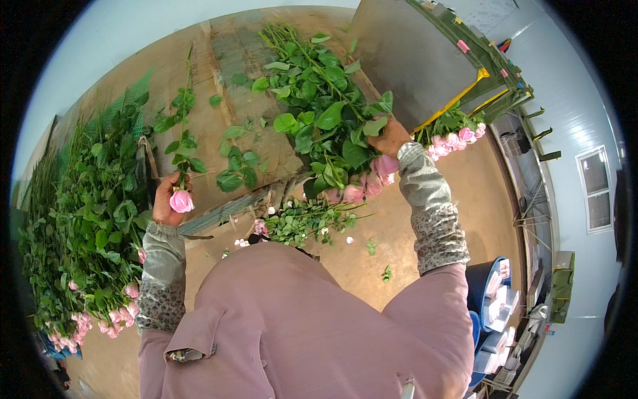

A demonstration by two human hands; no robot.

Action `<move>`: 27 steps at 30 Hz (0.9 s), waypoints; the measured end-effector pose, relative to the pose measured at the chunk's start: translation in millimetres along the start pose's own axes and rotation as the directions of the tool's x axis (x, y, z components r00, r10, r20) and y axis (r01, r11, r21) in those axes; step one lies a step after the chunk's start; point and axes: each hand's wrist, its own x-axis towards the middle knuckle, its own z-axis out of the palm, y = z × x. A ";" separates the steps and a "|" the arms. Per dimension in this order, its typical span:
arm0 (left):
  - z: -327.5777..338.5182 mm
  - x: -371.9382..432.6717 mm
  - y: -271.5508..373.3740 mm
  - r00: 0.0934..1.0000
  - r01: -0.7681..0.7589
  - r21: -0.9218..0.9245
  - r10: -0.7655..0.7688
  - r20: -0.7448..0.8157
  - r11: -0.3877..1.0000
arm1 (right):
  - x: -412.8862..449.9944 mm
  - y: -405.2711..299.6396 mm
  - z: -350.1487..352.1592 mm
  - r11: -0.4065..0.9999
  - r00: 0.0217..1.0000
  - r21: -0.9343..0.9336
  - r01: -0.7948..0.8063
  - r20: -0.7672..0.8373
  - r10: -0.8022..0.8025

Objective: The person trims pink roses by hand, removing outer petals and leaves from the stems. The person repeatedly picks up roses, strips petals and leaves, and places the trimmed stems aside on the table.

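My left hand [168, 203] grips a single pink rose [182, 201] just under its bloom. The leafy stem of that rose lies away from me over the wooden table [199, 65]. At the table's right part, my right hand [393, 138] is closed around a rose stem at the edge of a leafy rose bunch [319, 95]. A pink bloom [385, 164] shows just below that hand, and leaves cover some of its fingers. More pink blooms [354, 193] of the bunch hang over the table's near edge. Loose leaves [241, 169] are scattered between my hands.
A large heap of roses [94, 214] fills the left side. An upright grey panel [413, 55] stands at the right, with more pink roses [456, 139] beside it. Cut stems and leaves [304, 222] litter the floor. Blue buckets [478, 284] stand at the lower right.
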 end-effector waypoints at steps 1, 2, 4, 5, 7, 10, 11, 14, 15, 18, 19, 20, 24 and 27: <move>-0.8 0.2 0.1 1.000 0.021 0.004 -0.021 0.000 1.000 | -1.8 -5.0 -3.1 0.997 0.998 0.049 -0.059 0.011 0.059; -1.0 -0.1 1.0 0.999 0.011 0.036 -0.010 -0.036 0.999 | -3.1 -10.0 -7.2 0.996 0.997 -0.049 -0.078 0.003 0.078; 1.0 -1.2 2.7 1.000 0.000 -0.026 0.000 0.013 1.000 | -6.2 -19.4 -12.7 0.998 0.999 -0.061 0.032 0.028 -0.030; 3.5 -1.7 3.1 1.000 -0.013 -0.019 0.012 -0.021 1.000 | -8.2 -22.9 -13.1 0.989 0.990 -0.047 0.142 0.015 -0.141; 9.7 -4.6 5.1 0.999 -0.009 -0.048 0.010 0.030 0.999 | -11.6 -28.7 -6.2 0.986 0.991 -0.137 0.094 0.111 -0.079; 23.5 -10.5 13.5 0.972 -0.016 -0.168 0.054 0.229 0.986 | -17.3 -34.9 12.8 0.949 0.971 -0.313 0.038 0.235 0.039; 30.3 -12.5 17.0 0.995 -0.048 -0.275 0.071 0.074 0.960 | -24.3 -38.7 18.4 0.942 0.999 -0.334 0.045 0.011 -0.044; 58.6 -19.1 30.0 0.921 -0.156 -0.302 0.249 0.301 0.941 | -30.0 -57.1 13.4 0.972 0.994 -0.228 0.053 -0.086 -0.074; 69.6 -21.1 34.0 0.904 -0.165 -0.338 0.279 0.324 0.927 | -28.1 -67.2 11.2 0.989 0.975 -0.113 0.099 -0.186 -0.119; 110.5 -23.5 43.8 0.908 -0.195 -0.457 0.336 0.251 0.868 | -31.0 -103.7 5.3 0.924 0.957 0.292 0.247 -0.223 -0.186; 121.3 -25.7 48.3 0.888 -0.203 -0.430 0.351 0.298 0.880 | -28.8 -119.4 10.2 0.904 0.958 0.343 0.255 -0.217 -0.188; 131.3 -27.3 50.3 0.916 -0.212 -0.437 0.333 0.223 0.874 | -26.8 -134.2 15.1 0.870 0.944 0.384 0.309 -0.232 -0.233; 155.8 -33.9 53.7 0.911 -0.196 -0.456 0.334 0.243 0.868 | -20.7 -184.8 39.8 0.737 0.935 0.577 0.351 -0.169 -0.313; 160.9 -37.3 56.5 0.909 -0.207 -0.367 0.318 0.271 0.907 | -14.3 -215.9 54.8 0.636 0.938 0.705 0.314 -0.126 -0.323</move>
